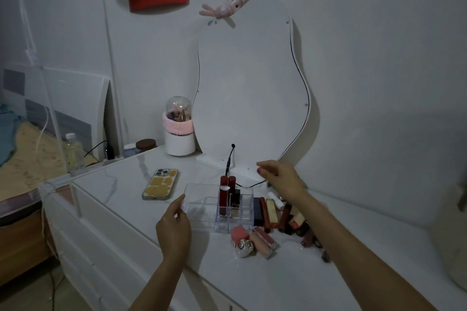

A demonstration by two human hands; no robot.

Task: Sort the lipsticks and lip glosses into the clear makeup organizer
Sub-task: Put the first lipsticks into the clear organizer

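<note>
The clear makeup organizer (202, 199) stands on the white dresser top. In its small compartments stand two tall red lip glosses (223, 197) and a black lipstick (235, 198). My left hand (174, 230) grips the organizer's near left corner. My right hand (280, 179) hovers above and behind the organizer's right end, fingers loosely curled and holding nothing. A pile of lipsticks and lip glosses (278, 214) lies to the right of the organizer. In front of it lie a pink gloss tube (262, 241) and a round pink-topped item (240, 235).
A phone in a yellow case (161, 184) lies left of the organizer. A white wavy-edged mirror (250, 88) leans on the wall behind, with a black cable (228, 161) at its base. A domed brush holder (179, 129) stands at the back left. The dresser's front edge (141, 230) runs diagonally.
</note>
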